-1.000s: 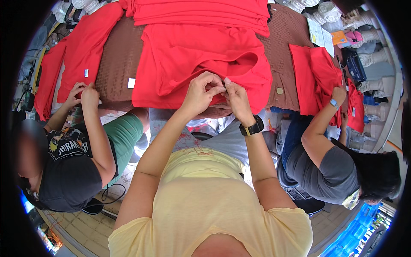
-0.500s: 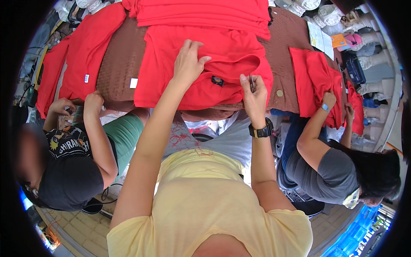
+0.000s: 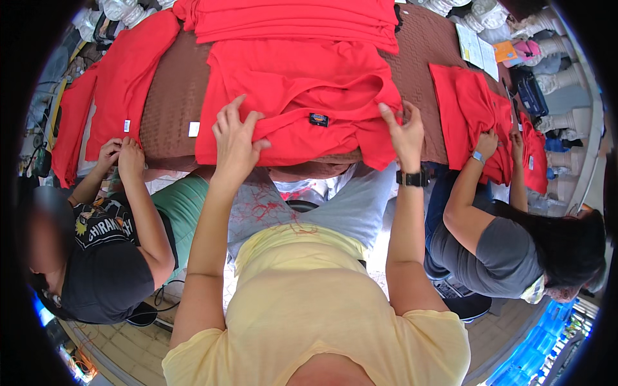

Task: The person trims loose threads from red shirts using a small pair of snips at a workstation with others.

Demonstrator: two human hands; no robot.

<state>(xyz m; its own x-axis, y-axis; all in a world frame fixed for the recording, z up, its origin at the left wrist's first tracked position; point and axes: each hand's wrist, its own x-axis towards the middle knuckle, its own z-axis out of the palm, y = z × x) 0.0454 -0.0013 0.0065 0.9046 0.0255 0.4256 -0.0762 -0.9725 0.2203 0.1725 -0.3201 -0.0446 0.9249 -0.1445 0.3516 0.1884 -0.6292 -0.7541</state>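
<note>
A red shirt (image 3: 290, 71) lies spread on the brown-covered table in front of me, its neck opening toward me with a small dark label (image 3: 318, 119) inside the collar. My left hand (image 3: 236, 141) rests at the shirt's near left part, fingers spread and bent, fingertips on the cloth. At the right edge of the shirt is my right hand (image 3: 407, 138), thumb and fingers raised and curved. A small dark bit of what look like thread snips (image 3: 404, 118) shows between them, mostly hidden by the hand.
Behind the shirt lies a stack of folded red shirts (image 3: 290, 19). Co-workers sit close on both sides, each handling red garments (image 3: 132, 83) (image 3: 467, 116). A white tag (image 3: 194, 129) lies on the brown cover (image 3: 168, 96). Papers (image 3: 477, 51) lie at the far right.
My left hand has moved left and nearer, off the collar area, with its fingers spreading. My right hand has shifted right, away from the neckline. The co-worker at left has brought both hands together.
</note>
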